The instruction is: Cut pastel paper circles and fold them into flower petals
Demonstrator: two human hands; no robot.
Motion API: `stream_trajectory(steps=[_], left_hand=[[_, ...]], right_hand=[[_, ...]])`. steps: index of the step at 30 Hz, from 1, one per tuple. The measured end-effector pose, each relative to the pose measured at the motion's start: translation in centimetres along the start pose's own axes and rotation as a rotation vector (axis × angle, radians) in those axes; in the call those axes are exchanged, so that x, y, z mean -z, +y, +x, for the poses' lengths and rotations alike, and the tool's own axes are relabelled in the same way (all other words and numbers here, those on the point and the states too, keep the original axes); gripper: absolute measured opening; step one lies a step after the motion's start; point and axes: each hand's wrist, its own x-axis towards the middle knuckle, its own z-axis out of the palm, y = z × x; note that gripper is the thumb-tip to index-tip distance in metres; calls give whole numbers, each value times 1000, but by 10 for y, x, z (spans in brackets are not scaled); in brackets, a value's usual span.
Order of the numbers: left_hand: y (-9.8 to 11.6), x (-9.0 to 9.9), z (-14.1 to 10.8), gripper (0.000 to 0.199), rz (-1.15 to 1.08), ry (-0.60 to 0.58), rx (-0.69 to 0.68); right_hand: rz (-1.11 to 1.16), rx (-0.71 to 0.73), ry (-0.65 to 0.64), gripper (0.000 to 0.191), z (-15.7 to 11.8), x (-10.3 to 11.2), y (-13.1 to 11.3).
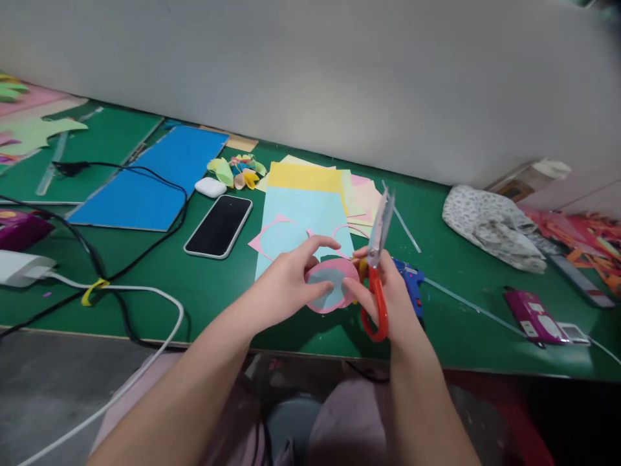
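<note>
Just over the table's front part, my left hand (284, 285) is closed on round paper cutouts (334, 265), a pink disc with a light blue one against it. The thumb presses on the blue face. My right hand (395, 301) grips scissors (375, 259) with orange handles, blades pointing up and away, and its thumb touches the right edge of the discs. Behind the hands lies a light blue paper sheet (303, 207) with a pink offcut (257, 243) with round openings on it. A blue glue gun (412, 285) is partly hidden behind my right hand.
Left of the paper are a phone (219, 226), a white case (210, 188), folded paper pieces (237, 171) and a blue board (150, 181). Cables (140, 288) cross the left side. A patterned cloth (490, 223) and a purple packet (533, 314) lie right.
</note>
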Motion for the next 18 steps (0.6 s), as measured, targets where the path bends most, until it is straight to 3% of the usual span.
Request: stream_trajectory(steps=[3,7,18], left_hand=[[-4,-5,2,50,-1,-18,-18],[-3,-10,5,46,-76,34,2],[-3,-29,13,46,-518,322,84]], right_hand=[[-34,-10,-31,27,-2,-4,-3],[-9,1,27,23,-1,-7,-7],[119,-63,354,31,2,-22,-7]])
